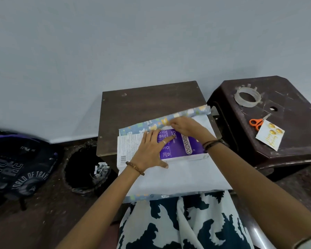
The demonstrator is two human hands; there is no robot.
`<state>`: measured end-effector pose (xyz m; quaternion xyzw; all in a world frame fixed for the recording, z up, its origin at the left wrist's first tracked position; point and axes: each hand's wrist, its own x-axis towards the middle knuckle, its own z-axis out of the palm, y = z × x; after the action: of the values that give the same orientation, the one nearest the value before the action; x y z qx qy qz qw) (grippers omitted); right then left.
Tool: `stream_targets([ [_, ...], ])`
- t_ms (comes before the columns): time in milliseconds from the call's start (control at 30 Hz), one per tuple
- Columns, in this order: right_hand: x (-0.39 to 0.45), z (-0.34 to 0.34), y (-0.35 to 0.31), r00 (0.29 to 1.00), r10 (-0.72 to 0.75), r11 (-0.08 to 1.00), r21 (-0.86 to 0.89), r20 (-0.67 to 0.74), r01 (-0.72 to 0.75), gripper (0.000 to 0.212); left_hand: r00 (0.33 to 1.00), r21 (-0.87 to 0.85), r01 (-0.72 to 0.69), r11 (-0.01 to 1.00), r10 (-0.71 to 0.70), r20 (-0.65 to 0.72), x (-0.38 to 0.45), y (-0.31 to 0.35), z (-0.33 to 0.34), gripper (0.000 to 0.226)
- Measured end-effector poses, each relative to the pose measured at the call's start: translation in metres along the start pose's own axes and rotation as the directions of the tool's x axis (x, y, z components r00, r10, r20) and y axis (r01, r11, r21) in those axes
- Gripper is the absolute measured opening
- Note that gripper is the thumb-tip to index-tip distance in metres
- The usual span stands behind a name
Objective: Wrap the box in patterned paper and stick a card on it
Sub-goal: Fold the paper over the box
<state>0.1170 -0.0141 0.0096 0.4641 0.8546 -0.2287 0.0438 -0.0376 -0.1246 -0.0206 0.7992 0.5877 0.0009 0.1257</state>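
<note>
A: Box (171,146), purple and white, lies flat on the white underside of the patterned paper (178,178), which is spread on the small wooden table (147,103). Long axis runs left to right.

B: Hands?

A: Left hand (149,150) rests flat on the box lid, fingers straight and spread, pinning it. Right hand (184,125) is at the far edge, fingertips apparently pinching the paper's rolled far flap; exact contact is hard to read.

B: So the flap comes toward the body?

A: Likely, over the lid; right hand is nearer. The near flap hangs off the table edge over the lap. Tape roll (247,97), scissors (257,123) and card (269,134) sit on the stool (294,141) to the right, well apart.
</note>
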Motion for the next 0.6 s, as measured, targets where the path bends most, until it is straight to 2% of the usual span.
stream_targets([
  [67, 0.009, 0.002, 0.002, 0.999, -0.045, 0.998, -0.04, -0.018, 0.044, 0.04, 1.0, -0.011, 0.014, 1.0, -0.014, -0.003, 0.0, 0.0, 0.001, 0.103],
  [167, 0.018, 0.009, 0.004, 0.998, -0.048, 0.999, -0.006, -0.044, 0.048, 0.052, 1.0, -0.036, 0.026, 0.999, -0.026, 0.008, 0.002, -0.002, 0.002, 0.103],
  [300, 0.025, 0.011, -0.003, 0.949, -0.104, 0.993, -0.085, -0.297, 0.082, 0.034, 1.0, -0.062, 0.026, 0.998, -0.025, 0.014, 0.005, -0.004, 0.0, 0.101],
  [367, 0.029, 0.008, -0.008, 0.958, -0.111, 0.991, -0.096, -0.263, 0.088, 0.027, 1.0, -0.086, 0.03, 0.996, -0.03, 0.008, 0.008, -0.006, -0.002, 0.1],
  [467, 0.038, 0.006, -0.011, 0.985, -0.095, 0.991, -0.107, -0.144, 0.08, 0.035, 1.0, -0.066, 0.029, 0.997, -0.03, -0.01, 0.012, -0.007, -0.004, 0.101],
  [600, 0.049, 0.008, -0.008, 0.977, -0.052, 0.997, -0.065, -0.208, 0.039, 0.061, 0.999, -0.05, 0.031, 0.998, -0.032, -0.017, 0.013, -0.008, -0.001, 0.101],
])
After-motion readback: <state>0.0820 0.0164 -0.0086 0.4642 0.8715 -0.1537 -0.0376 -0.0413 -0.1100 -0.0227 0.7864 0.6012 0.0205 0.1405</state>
